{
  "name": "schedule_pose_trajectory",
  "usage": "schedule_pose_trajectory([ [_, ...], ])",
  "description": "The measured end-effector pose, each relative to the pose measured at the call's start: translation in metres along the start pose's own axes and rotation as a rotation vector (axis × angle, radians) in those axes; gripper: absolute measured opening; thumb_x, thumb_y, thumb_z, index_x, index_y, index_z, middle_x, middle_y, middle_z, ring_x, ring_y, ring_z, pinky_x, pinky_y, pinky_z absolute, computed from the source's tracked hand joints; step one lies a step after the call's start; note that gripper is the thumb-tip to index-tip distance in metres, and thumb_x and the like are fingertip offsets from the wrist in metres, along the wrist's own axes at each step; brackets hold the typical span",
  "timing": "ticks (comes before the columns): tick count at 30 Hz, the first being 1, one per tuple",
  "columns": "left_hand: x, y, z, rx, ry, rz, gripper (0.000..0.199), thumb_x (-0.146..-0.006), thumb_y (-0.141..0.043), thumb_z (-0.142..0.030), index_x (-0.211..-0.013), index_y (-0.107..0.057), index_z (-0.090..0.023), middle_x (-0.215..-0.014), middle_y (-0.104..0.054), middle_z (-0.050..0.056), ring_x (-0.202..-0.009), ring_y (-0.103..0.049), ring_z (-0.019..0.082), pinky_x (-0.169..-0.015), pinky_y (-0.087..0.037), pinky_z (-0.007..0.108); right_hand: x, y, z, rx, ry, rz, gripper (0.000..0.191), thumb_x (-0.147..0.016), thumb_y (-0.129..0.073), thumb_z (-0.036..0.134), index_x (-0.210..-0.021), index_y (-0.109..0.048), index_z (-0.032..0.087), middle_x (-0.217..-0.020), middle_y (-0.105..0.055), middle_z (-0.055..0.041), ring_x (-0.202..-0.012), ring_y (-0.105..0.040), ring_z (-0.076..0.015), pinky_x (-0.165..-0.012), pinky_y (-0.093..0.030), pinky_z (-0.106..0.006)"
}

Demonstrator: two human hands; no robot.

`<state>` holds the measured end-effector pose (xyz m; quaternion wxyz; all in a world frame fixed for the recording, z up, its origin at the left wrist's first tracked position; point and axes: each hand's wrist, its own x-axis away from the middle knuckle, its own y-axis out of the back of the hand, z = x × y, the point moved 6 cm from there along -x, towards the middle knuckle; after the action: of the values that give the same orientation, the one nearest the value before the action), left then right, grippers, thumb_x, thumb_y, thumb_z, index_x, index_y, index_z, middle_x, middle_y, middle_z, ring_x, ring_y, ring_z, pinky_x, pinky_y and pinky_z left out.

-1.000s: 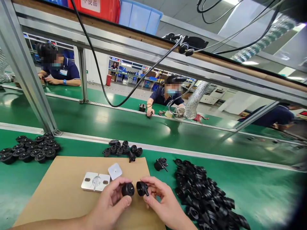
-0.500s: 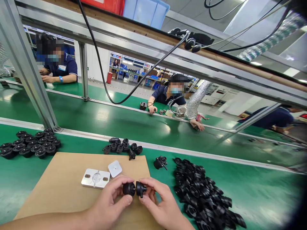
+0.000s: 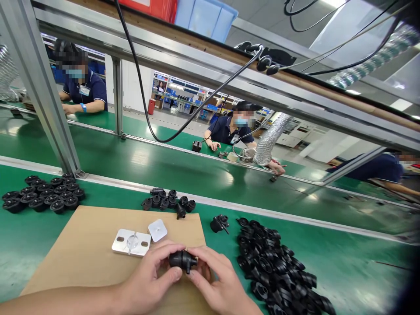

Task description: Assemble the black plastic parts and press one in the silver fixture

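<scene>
Smooth brown board bears slotted metallic block, rounded-square pale plate. Left hand, half-curled, pinches rounded black assembly above board; right hand, similarly curled, grips its nozzled end. Far right: glossy black parts heap.

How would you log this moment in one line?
Left hand: holds round black part | right hand: holds spouted black part | parts: meeting end to end | beneath: brown board | nearby: metal block
</scene>
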<state>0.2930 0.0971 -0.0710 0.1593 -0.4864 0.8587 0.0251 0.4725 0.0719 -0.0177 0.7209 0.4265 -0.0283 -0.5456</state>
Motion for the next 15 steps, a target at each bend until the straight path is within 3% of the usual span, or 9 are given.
schedule_pose_trajectory([
  [4,-0.0006,0.0025,0.0014,-0.045,-0.011,-0.018,0.040,-0.102,-0.069,-0.046,-0.140,-0.070,-0.031,-0.132,-0.069,0.011,-0.120,-0.064,0.027,-0.097,-0.056,0.034,-0.0013,0.0000,0.0020,0.002,0.032,0.020,0.037,-0.102,-0.067,0.021,-0.139,-0.063,0.029,-0.096,-0.071,-0.0027,-0.068,-0.063,-0.0168,-0.061,-0.047,-0.029],
  [8,-0.0023,0.0029,0.0051,-0.049,0.002,-0.018,0.040,-0.100,-0.071,-0.038,-0.139,-0.070,-0.030,-0.130,-0.070,0.010,-0.121,-0.065,0.027,-0.106,-0.054,0.038,-0.0025,0.0015,0.0056,0.047,0.059,0.026,0.039,-0.102,-0.067,0.020,-0.140,-0.063,0.029,-0.102,-0.074,-0.0045,-0.075,-0.067,-0.0189,-0.065,-0.050,-0.030],
  [15,-0.0032,0.0031,0.0011,-0.090,-0.003,-0.016,0.038,-0.098,-0.073,-0.036,-0.135,-0.074,-0.029,-0.121,-0.074,0.010,-0.112,-0.068,0.027,-0.099,-0.055,0.037,-0.0014,0.0033,0.0066,0.150,0.121,0.057,0.041,-0.106,-0.063,0.021,-0.146,-0.061,0.029,-0.118,-0.075,-0.0079,-0.095,-0.075,-0.0237,-0.073,-0.055,-0.032],
])
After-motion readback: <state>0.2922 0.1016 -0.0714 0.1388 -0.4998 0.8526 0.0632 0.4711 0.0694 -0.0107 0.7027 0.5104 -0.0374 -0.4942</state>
